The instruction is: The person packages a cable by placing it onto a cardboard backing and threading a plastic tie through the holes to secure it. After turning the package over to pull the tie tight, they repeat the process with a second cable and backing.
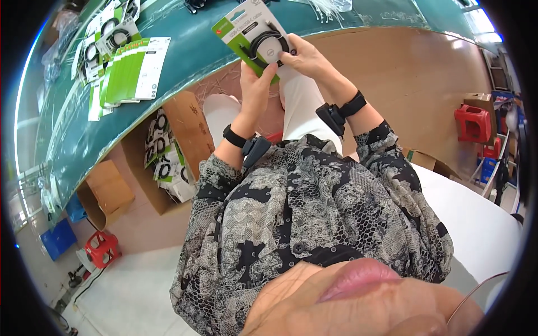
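Between both hands I hold a white and green cable package [235,35], a flat card with a coiled black cable [263,45] on its front. My left hand [258,84] grips its lower edge, the thumb up against the card. On the right side my right hand [307,57] pinches it, thumb over the front by the coil. The card is tilted and held at the near edge of the green table. To the left lies a fanned stack of green and white cards [126,73], with packaged cables [115,36] piled behind it.
An open cardboard box [188,126] below the table edge holds several packaged cables [162,157]. Another carton [109,190] stands left of it. White ties [325,8] lie at the table's back. Red stools [102,249] stand at left and right.
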`<state>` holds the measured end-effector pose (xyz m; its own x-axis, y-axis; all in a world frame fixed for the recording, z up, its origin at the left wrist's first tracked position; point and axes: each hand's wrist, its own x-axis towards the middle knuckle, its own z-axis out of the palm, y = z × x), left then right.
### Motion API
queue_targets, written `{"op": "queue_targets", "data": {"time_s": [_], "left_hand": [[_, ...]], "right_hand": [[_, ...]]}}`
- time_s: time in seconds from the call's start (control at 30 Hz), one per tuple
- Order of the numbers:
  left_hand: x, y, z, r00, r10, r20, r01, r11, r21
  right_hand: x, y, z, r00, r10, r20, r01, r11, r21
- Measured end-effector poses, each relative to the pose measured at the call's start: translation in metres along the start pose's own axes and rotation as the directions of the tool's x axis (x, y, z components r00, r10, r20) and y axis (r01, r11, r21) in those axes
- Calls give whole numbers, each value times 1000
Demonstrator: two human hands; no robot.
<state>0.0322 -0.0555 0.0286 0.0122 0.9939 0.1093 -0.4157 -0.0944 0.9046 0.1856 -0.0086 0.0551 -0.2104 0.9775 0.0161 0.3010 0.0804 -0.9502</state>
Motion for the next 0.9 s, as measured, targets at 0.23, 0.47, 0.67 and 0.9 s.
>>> {"op": "queue_targets", "data": {"time_s": [0.23,0.47,0.67,0.9], "left_hand": [[-9,-10,-3,997,-82,1,82,993,-88],[-5,-4,15,993,-110,33,115,973,-200],[0,5,0,992,-120,24,123,971,-204],[4,28,3,988,-141,69,156,915,-371]], "right_hand": [[91,12,-74,839,-472,-272,254,781,-571],[172,78,-100,939,-239,-248,-167,316,-934],[151,42,-105,924,-382,-27,116,347,-931],[42,-60,-110,836,-514,-190,272,691,-670]]}}
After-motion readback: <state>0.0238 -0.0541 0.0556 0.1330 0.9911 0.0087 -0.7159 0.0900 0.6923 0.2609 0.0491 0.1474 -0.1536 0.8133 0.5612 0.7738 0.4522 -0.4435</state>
